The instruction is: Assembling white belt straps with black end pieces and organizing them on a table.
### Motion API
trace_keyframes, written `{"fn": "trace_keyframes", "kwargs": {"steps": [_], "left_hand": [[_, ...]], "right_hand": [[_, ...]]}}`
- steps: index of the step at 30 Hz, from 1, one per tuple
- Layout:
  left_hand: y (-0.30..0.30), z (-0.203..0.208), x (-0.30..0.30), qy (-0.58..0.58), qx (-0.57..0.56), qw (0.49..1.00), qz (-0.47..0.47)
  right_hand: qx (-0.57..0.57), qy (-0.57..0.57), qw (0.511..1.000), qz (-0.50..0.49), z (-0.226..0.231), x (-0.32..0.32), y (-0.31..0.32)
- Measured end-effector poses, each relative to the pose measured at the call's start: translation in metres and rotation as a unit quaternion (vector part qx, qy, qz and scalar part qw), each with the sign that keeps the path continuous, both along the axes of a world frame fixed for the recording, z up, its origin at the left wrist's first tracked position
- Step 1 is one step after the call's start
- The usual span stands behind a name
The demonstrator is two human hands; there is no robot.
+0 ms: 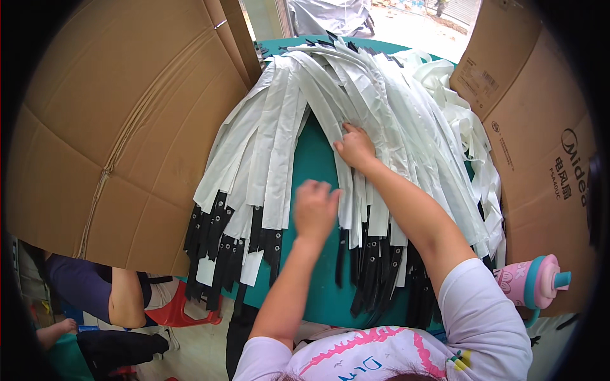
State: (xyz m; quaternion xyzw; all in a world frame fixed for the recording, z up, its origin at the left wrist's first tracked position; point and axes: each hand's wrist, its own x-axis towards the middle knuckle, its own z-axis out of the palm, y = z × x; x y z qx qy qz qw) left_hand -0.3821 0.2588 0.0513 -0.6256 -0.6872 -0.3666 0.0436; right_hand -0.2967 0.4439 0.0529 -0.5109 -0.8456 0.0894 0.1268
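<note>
Both forearms are reaching up from bottom center: right hand (pixel 356 147) is pressing flat, fingers spread, on white straps (pixel 381 120) mid-frame; left hand (pixel 314 206) is hovering, blurred, can't tell grip. Straps w/ black ends (pixel 375 267) are fanning across teal table (pixel 316 159), looking light, floppy, slick—best pinched near stiffer black ends.

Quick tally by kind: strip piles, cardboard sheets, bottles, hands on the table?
Piles of white strips with black ends: 2, left pile and right pile
Cardboard sheets: 2, left and right
Pink bottle with teal cap: 1
Hands: 2, left hand, right hand
Total: 7
</note>
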Motion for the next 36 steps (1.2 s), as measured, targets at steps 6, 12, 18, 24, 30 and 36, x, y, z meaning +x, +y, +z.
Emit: {"fn": "trace_keyframes", "kwargs": {"steps": [6, 12, 18, 24, 30, 36], "left_hand": [[-0.011, 0.005, -0.066, 0.104, -0.052, 0.976, 0.185], [0.017, -0.006, 0.005, 0.046, -0.093, 0.994, 0.036], [0.01, -0.009, -0.007, -0.009, -0.002, 1.0, 0.027], [-0.002, 0.017, -0.086, 0.13, -0.07, 0.967, 0.207], [0.01, 0.04, -0.087, 0.103, -0.19, 0.955, 0.201], [0.025, 0.01, 0.025, 0.023, -0.126, 0.992, -0.006]], "right_hand": [[0.044, 0.155, 0.987, 0.017, 0.005, 0.005, -0.002], [0.257, -0.021, 0.955, 0.144, -0.006, 0.008, -0.003], [0.221, -0.066, 0.935, 0.27, -0.004, 0.03, 0.011], [0.16, -0.206, 0.916, 0.305, 0.01, 0.041, 0.026], [0.072, -0.274, 0.918, 0.277, 0.026, 0.023, 0.014], [-0.129, 0.006, 0.991, 0.013, 0.054, -0.003, -0.006]]}}
